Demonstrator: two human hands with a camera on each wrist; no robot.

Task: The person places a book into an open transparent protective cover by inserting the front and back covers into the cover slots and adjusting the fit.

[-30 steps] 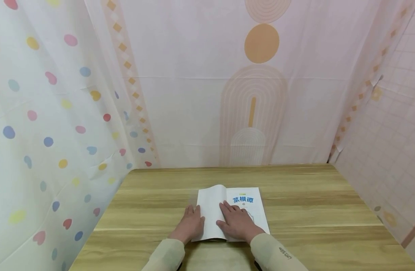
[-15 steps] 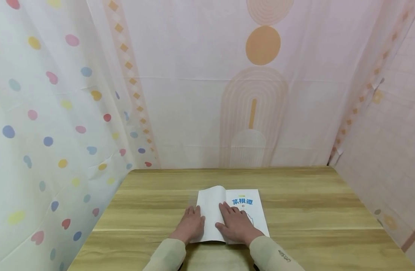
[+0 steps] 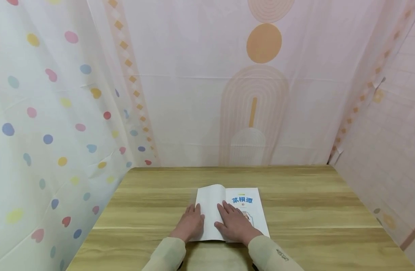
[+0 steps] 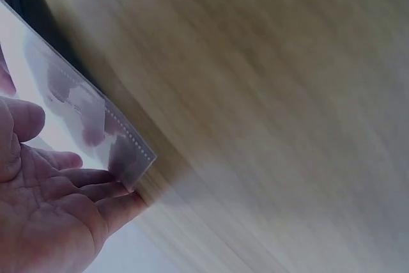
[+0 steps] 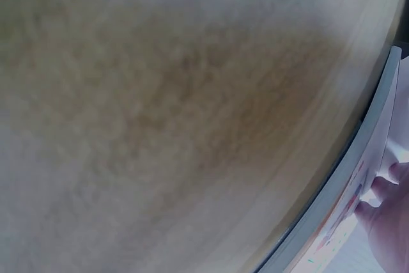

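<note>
Both hands lie flat with straight fingers, left hand (image 3: 191, 224) and right hand (image 3: 235, 225), on the book (image 3: 251, 207) beneath them

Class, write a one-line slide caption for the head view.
Both hands, left and right, press flat on an open book on a wooden table.

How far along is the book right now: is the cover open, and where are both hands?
Done: the book lies on the wooden table with its cover flap turned over to the left.
In hand: the left hand rests at that flap's outer edge, the right hand presses flat near the spine.
Left: the flap bows up at the top, not flat.
</note>
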